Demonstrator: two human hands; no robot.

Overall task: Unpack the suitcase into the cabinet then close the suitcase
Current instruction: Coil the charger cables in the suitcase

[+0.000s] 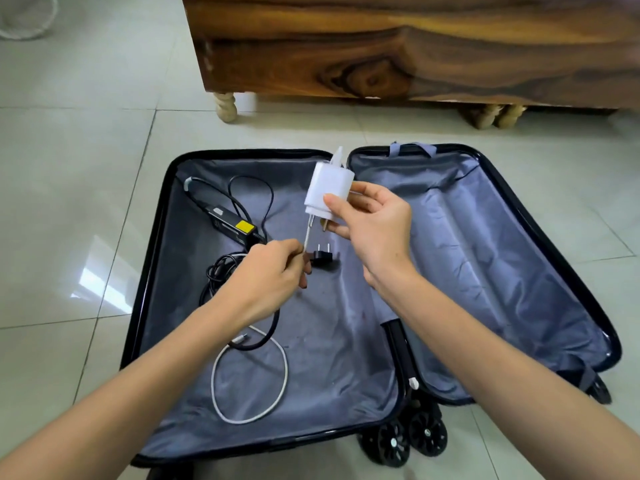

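A black suitcase (152, 271) lies open flat on the floor, both halves lined in grey fabric. My right hand (374, 226) holds a white charger plug (327, 190) above the middle of the case. My left hand (266, 282) pinches the white cable (249, 386) that runs from the charger and loops in the left half. A black power adapter (232, 221) with a yellow label, its black cord (218, 271) and a black plug (322, 256) lie in the left half. The right half holds nothing visible.
A dark wooden cabinet (415, 53) on turned pale legs stands just behind the suitcase. Pale glossy floor tiles (69, 188) surround the case. The suitcase wheels (408, 438) sit at the near edge. A white round object (24, 15) is at the top left.
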